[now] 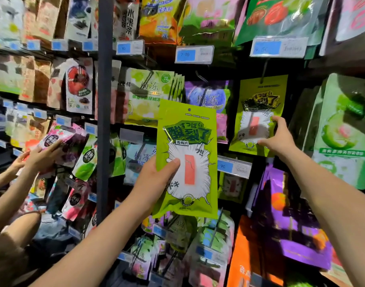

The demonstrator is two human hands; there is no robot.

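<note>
Two grips at the far left belong to another person [42, 156]; they press flat against a pink pouch [55, 137] tilted on its peg, fingers straight; a tan sleeve [15, 241] shows below them. Right of that stands a dark post [105, 100], splitting the racks of hanging snack pouches; just past it hangs a pale pouch [146, 96] with yellow-green fruit, several more stacked behind it.

Next comes the left grip [156, 175], raised in front of the rack and clamped on the near pouch [189, 129]; its thumb [173, 162] lies across the front at the left edge, the other fingers hidden behind. That pouch is lime green, upright, off any peg, held in the air before the middle rows; it bears a bold dark title, a white burst and a red strip in the centre; its round hang hole at the top is free. Behind its upper right corner hangs a purple pouch [208, 98]; beside its right edge sits a blue price tag [233, 166].

Farther right a twin pouch [258, 100], same lime print, hangs from a hook [264, 69] at its top, slightly tilted. The right grip [279, 139] is clamped on its lower right edge; fingers [277, 119] curl round the side, the thumb on the front near the bottom. The two lime pouches are apart, the purple one between them.

Below the right forearm hang a violet pouch [291, 214] and an orange pouch [245, 255]; at the far right a big green pouch [343, 131] shows cut fruit.
</note>
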